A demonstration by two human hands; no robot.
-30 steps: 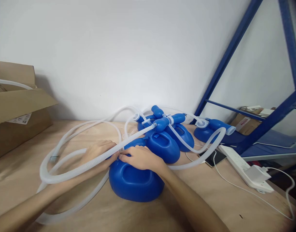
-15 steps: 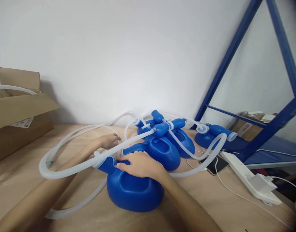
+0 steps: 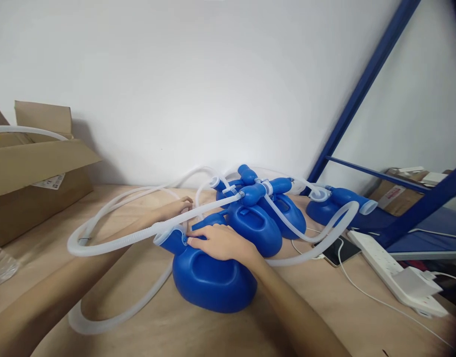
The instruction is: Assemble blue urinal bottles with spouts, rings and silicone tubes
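Note:
A blue urinal bottle [image 3: 215, 285] with a wide, open neck lies on the wooden table in front of me. My right hand [image 3: 218, 242] is closed on its handle from above, with thumb and forefinger by the neck. Behind the neck, my left hand [image 3: 173, 209] has its fingers curled near a clear hose; what they hold is hidden. One pale ribbed hose [image 3: 146, 233] passes over my left forearm and runs to a blue connector [image 3: 253, 194]. Another blue urinal bottle [image 3: 255, 230] stands just behind the first, touching others at the back.
An open cardboard box [image 3: 45, 183] stands at the left, with a clear plastic item [image 3: 0, 265] near it. On the right lie a phone [image 3: 341, 251], a white power strip [image 3: 384, 270] with cables, and another blue bottle [image 3: 319, 212] beside a blue metal frame [image 3: 361, 94].
The view has shifted slightly, so things sit a little further right and higher. My right hand stays on the bottle's handle; my left hand remains behind the neck.

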